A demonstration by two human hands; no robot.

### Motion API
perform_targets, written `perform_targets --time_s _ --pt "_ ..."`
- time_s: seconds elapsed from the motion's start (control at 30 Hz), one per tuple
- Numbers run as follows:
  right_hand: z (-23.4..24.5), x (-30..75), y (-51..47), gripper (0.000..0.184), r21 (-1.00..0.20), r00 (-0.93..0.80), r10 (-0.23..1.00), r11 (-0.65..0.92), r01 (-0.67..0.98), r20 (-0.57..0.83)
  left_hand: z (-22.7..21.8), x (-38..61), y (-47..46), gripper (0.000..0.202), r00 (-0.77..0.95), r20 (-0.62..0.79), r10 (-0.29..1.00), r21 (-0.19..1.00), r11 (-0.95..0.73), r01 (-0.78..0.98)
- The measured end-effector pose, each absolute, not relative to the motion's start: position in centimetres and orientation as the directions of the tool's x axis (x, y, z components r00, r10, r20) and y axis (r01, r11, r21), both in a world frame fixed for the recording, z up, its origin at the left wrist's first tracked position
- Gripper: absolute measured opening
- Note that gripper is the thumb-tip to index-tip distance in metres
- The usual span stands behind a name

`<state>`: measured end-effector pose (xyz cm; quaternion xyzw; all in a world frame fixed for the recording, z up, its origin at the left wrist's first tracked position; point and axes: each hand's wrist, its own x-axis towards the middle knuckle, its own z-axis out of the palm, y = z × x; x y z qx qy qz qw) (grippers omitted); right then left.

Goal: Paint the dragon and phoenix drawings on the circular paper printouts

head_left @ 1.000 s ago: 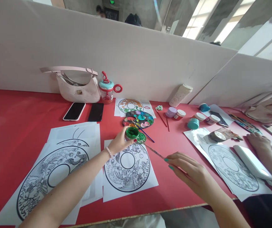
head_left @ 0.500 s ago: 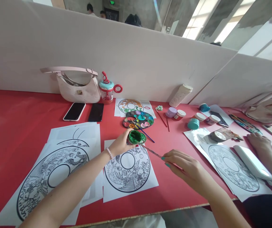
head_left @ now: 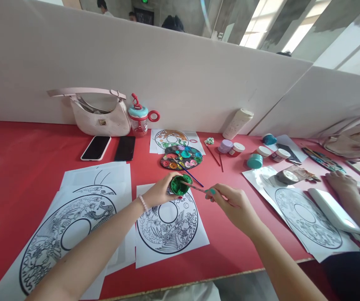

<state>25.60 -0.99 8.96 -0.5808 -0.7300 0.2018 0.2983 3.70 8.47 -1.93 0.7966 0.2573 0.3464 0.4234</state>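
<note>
My left hand (head_left: 160, 190) is closed around a small jar of green paint (head_left: 180, 186), tilted so its mouth faces me. Between the fingertips of my right hand (head_left: 230, 205) is a thin paintbrush (head_left: 197, 188), its tip inside the jar mouth. Under the jar lies a sheet with a round line drawing (head_left: 180, 234), partly covered by my left hand. Just behind the jar a paint palette (head_left: 169, 164) holds many colours, and a blue brush (head_left: 192, 175) rests across it.
Larger drawing sheets (head_left: 52, 238) lie to the left. Behind them are two phones (head_left: 96, 148), a handbag (head_left: 100, 119) and a cup with a straw (head_left: 139, 121). Paint jars (head_left: 254, 161) stand at right, near another person's hand (head_left: 341, 184) and a white case (head_left: 333, 211).
My right hand has moved up and left, pushing the brush deeper into the jar. The jar is tipped a little more toward me. My view has shifted slightly.
</note>
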Motion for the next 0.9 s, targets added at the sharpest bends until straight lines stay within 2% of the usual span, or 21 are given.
perform_targets --time_s 0.1,0.2,0.53,0.9 --pt "8.5 25.6 -0.6 0.035 -0.765 -0.049 0.986 0.155 0.625 0.160 -1.8 3.7 8.5 0.065 0.637 0.334 0.695 0.860 -0.502 0.096" --pt "8.0 25.9 -0.3 0.037 -0.835 -0.006 0.988 0.136 0.533 0.157 -1.7 3.7 8.4 0.064 0.649 0.326 0.687 0.867 -0.491 0.084" --pt "5.1 26.4 -1.0 0.038 -0.951 0.096 0.977 0.157 0.266 0.188 -1.6 3.6 8.5 0.064 0.631 0.344 0.695 0.879 -0.475 0.044" --pt "2.9 28.2 -2.3 0.031 -0.992 0.245 0.961 0.121 0.043 0.128 -1.7 3.5 8.5 0.065 0.592 0.298 0.749 0.874 -0.463 0.147"
